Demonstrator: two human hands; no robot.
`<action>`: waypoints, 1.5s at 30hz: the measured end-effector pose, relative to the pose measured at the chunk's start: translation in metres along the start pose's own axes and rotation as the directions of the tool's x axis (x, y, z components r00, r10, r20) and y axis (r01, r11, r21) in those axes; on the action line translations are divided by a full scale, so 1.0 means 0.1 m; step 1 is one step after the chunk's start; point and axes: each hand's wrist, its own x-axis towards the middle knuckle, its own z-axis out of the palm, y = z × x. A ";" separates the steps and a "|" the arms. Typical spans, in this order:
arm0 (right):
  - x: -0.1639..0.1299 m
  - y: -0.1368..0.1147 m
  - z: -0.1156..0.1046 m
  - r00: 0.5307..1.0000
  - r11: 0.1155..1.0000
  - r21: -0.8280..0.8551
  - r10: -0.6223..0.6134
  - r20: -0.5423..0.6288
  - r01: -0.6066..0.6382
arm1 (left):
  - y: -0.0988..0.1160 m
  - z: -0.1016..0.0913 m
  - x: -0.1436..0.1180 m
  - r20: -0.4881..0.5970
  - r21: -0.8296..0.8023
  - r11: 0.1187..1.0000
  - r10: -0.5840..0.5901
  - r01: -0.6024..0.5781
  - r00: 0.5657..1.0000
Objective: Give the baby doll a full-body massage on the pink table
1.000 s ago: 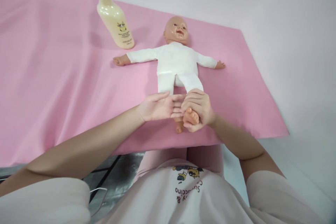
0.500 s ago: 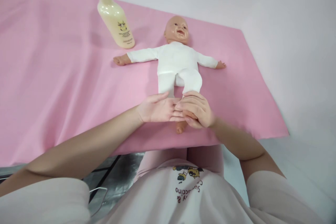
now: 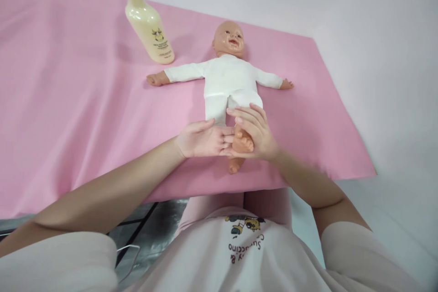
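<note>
I note the baby doll (image 3: 230, 83) lying face-up on the pink sheet (image 3: 85, 100). My right hand (image 3: 257, 134) cups its raised bare foot (image 3: 242, 140), fingers loosely spread; my left hand (image 3: 201, 139) lies flat, touching the same leg. A lotion bottle (image 3: 148, 25) stands nearby.

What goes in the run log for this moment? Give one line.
left hand: on doll's leg | right hand: cupping doll's foot | bottle: upright on pink sheet, untouched
</note>
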 end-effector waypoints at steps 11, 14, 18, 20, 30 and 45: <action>-0.03 0.09 0.08 0.957 0.980 -0.022 -0.199 -0.210 0.199 | -0.05 0.00 0.03 -0.065 0.004 1.000 0.026 -0.026 0.998; -0.01 0.09 0.08 0.920 0.949 -0.074 -0.316 -0.231 0.308 | -0.02 0.03 0.02 -0.113 -0.055 0.995 0.079 -0.086 0.990; 0.01 0.06 0.04 0.885 0.935 -0.111 -0.356 -0.299 0.338 | 0.03 0.06 0.00 -0.208 -0.059 0.989 0.124 -0.139 0.970; 0.01 0.06 0.03 0.905 0.947 -0.123 -0.321 -0.280 0.298 | 0.04 0.06 0.00 -0.238 -0.038 0.988 0.138 -0.151 0.961; -0.05 0.09 0.06 0.905 0.921 -0.061 -0.389 -0.169 0.385 | 0.08 0.01 0.01 -0.255 0.030 0.980 0.196 -0.195 0.947; -0.01 0.03 0.03 0.819 0.862 0.009 -0.479 -0.315 0.507 | 0.14 0.00 0.01 0.018 -0.192 0.980 -0.039 0.042 0.999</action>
